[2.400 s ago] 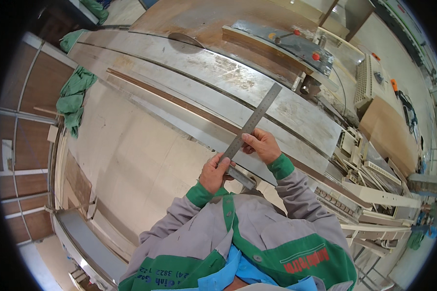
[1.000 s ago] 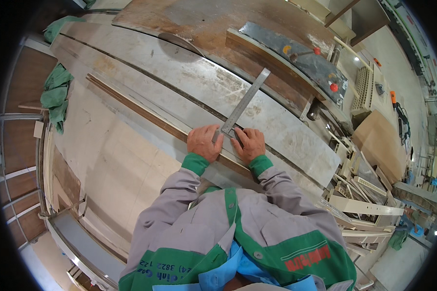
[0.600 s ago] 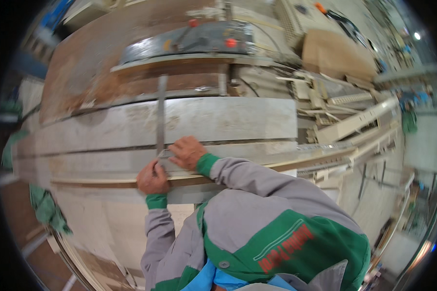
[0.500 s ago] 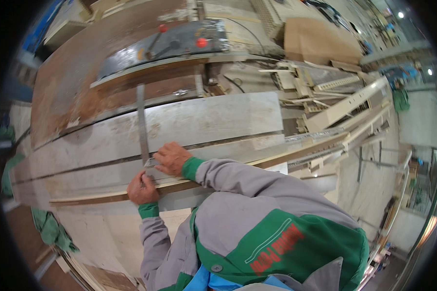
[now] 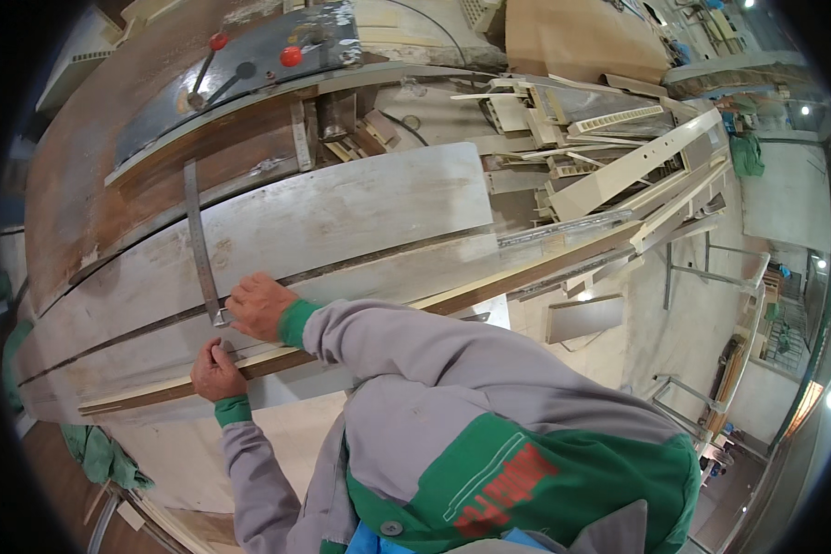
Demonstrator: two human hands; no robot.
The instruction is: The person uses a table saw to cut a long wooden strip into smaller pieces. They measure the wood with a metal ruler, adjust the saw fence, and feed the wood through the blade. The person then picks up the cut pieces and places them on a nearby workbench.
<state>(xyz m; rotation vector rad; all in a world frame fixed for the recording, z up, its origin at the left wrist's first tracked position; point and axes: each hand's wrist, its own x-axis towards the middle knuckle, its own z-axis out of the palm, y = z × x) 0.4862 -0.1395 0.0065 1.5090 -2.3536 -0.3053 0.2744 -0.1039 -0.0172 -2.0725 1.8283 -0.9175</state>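
A narrow grey steel ruler (image 5: 197, 231) lies across the pale metal machine table (image 5: 388, 198), from the long rail to just short of the wooden strip. My right hand (image 5: 260, 307) is closed at its near end, fingertips pinched beside a small bright metal end piece (image 5: 222, 317). Nearer to me, a long, thin wooden strip (image 5: 462, 294) with a light top and brown side runs along the table. Over that strip my left hand (image 5: 218, 373) is curled, thumb and forefinger upward; its other fingers are partly hidden.
Beyond the table stands a long rail (image 5: 277, 92) with two red-knobbed levers (image 5: 291, 57). Offcuts (image 5: 563, 129) pile up at the right, near a brown cardboard sheet (image 5: 582, 37). A dark slot crosses the table. Green cloth (image 5: 102, 457) hangs at the left.
The whole view has shifted, so the table, ruler and both hands sit further left in the picture. My hands keep nearly the same places relative to the ruler and the strip.
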